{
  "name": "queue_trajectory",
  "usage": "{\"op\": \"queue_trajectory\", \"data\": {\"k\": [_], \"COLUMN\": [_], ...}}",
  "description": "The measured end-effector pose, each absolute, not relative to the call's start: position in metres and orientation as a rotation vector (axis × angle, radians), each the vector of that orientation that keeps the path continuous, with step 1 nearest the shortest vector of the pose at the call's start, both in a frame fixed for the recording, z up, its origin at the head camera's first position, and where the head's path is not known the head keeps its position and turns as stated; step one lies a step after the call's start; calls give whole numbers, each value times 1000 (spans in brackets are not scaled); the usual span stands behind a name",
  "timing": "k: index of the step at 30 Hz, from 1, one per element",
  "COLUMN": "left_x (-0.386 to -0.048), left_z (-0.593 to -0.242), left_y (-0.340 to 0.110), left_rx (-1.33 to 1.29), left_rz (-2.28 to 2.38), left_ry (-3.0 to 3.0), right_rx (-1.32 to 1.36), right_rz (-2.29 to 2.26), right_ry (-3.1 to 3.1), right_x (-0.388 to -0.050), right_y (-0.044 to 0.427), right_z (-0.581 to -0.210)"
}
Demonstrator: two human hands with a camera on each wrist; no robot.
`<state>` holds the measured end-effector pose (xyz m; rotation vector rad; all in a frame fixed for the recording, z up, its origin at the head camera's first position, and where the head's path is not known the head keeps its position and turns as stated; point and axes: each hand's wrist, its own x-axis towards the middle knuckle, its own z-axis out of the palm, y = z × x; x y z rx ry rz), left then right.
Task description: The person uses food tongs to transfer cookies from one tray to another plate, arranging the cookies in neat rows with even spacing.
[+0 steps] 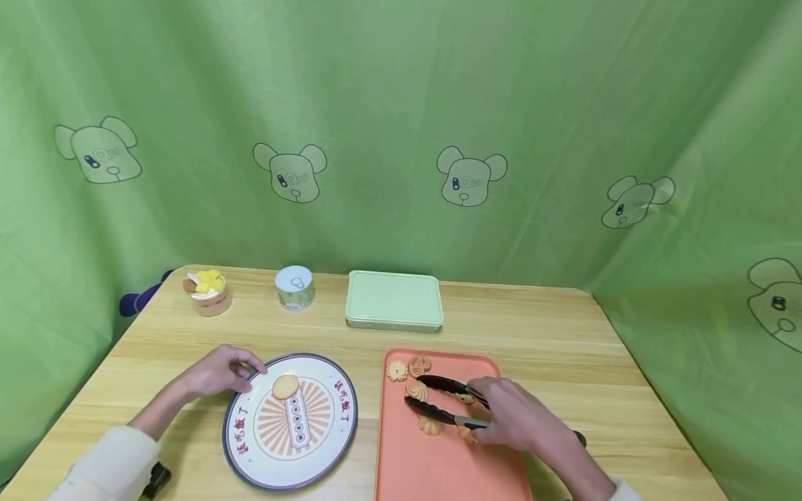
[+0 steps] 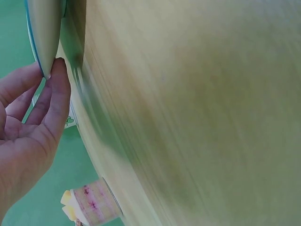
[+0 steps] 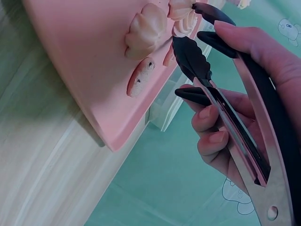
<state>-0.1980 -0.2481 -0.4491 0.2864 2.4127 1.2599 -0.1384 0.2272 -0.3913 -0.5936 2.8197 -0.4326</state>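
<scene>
Looks like you're lining up a grab, left hand (image 1: 219, 370) pinching the plate (image 1: 328, 449) rim, right hand (image 1: 510, 412) gripping the tongs (image 1: 445, 383) spread wide at the swirl cookie (image 1: 416, 391) on the coral tray (image 1: 432, 466), so you're probably needing a gentle squeeze.

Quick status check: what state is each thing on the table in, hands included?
Left hand: pinches the plate by its rim
Right hand: grips the tongs
Tongs: open, tips apart
Plate: bears one round cookie
Tray: holds several cookies
Green box: closed
Can: upright, top closed
Dessert cup: upright, topping uncovered
</scene>
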Motion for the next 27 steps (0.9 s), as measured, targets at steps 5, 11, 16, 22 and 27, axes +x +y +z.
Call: {"op": "queue_trajectory", "data": {"k": [5, 11, 16, 22, 27], "left_x": [-198, -198, -199, -199, -198], "left_z": [-450, -450, -451, -451, -449], "left_y": [-249, -249, -249, -249, -249], "left_rx": [305, 292, 295, 300, 299], "left_rz": [1264, 1261, 1262, 1263, 1264], "left_ry": [2410, 2415, 2417, 2412, 2410], "right_rx": [-573, -573, -611, -591, -585], "right_rz": [-419, -397, -388, -375, -392], "right_ry": [2824, 2874, 2861, 2859, 2880], "right_x": [-138, -139, -142, -142, -141], "right_y": [226, 227, 226, 227, 229], "right_z": [-391, -387, -384, -384, -382]}}
